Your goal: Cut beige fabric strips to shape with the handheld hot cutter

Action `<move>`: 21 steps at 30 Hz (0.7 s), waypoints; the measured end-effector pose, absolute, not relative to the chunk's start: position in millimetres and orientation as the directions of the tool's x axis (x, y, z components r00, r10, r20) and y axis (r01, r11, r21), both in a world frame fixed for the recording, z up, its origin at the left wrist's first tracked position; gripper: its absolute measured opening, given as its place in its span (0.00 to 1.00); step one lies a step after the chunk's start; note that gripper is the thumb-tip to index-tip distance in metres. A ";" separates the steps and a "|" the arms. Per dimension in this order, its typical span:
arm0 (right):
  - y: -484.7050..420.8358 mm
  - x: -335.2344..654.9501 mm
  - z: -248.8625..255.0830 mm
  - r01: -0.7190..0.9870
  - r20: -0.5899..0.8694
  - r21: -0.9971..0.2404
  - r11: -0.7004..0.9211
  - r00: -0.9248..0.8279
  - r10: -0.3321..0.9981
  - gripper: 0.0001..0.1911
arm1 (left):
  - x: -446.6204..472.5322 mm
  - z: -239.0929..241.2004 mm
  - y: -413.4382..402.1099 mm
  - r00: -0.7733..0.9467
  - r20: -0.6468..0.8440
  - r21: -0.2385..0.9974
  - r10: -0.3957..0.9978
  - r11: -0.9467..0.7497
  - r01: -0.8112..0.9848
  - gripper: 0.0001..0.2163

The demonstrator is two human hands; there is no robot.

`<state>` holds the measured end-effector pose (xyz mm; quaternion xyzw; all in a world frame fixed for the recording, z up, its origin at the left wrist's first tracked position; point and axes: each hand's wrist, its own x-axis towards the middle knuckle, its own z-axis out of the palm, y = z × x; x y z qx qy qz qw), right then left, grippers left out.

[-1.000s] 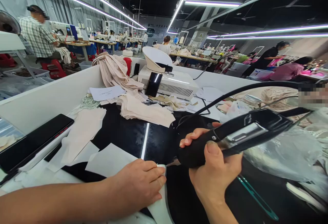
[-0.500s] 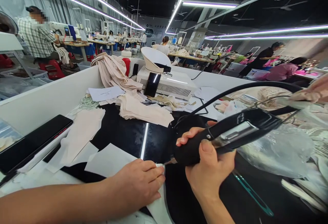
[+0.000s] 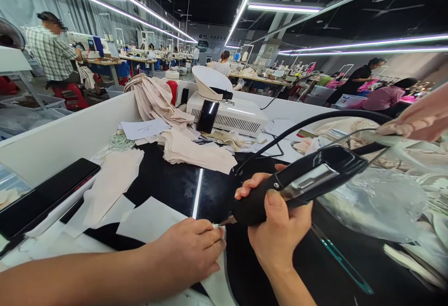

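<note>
Over the shiny black table [image 3: 168,184], the left hand [image 3: 189,252] grips a white strip [image 3: 217,281], the right hand [image 3: 280,238] a black-and-silver tool [image 3: 299,187].

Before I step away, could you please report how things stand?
Left hand holding white piece. Right hand gripping black tool, tip near piece's edge. Another person's hand by tool's rear.

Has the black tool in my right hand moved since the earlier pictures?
Yes. The black tool in the right hand has moved left, judged against the standing phone.
</note>
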<state>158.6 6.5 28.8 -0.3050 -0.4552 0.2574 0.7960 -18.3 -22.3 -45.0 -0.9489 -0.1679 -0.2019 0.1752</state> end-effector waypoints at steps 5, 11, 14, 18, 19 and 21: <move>6.7 158.4 28.3 -0.152 0.572 -0.706 0.692 0.455 0.683 0.20 | -17.4 -45.7 -22.0 0.853 0.460 -0.237 0.248 -0.891 0.387 0.16; 5.6 157.4 31.1 -0.169 0.557 -0.702 0.692 0.474 0.682 0.22 | -17.3 -47.6 -21.4 0.822 0.512 -0.206 0.252 -0.892 0.401 0.15; 5.4 157.4 30.1 -0.168 0.558 -0.707 0.687 0.464 0.688 0.23 | -17.6 -47.9 -20.8 0.828 0.498 -0.202 0.256 -0.894 0.399 0.15; 6.5 157.6 27.0 -0.120 0.580 -0.710 0.694 0.460 0.673 0.21 | -18.0 -48.1 -20.8 0.828 0.497 -0.197 0.260 -0.896 0.399 0.15; 6.8 157.7 26.5 -0.103 0.586 -0.710 0.696 0.461 0.666 0.21 | -18.0 -47.6 -21.0 0.831 0.492 -0.202 0.259 -0.895 0.399 0.15; 7.1 158.2 26.7 -0.082 0.589 -0.715 0.694 0.464 0.661 0.21 | -18.2 -45.5 -21.6 0.841 0.478 -0.215 0.255 -0.894 0.394 0.15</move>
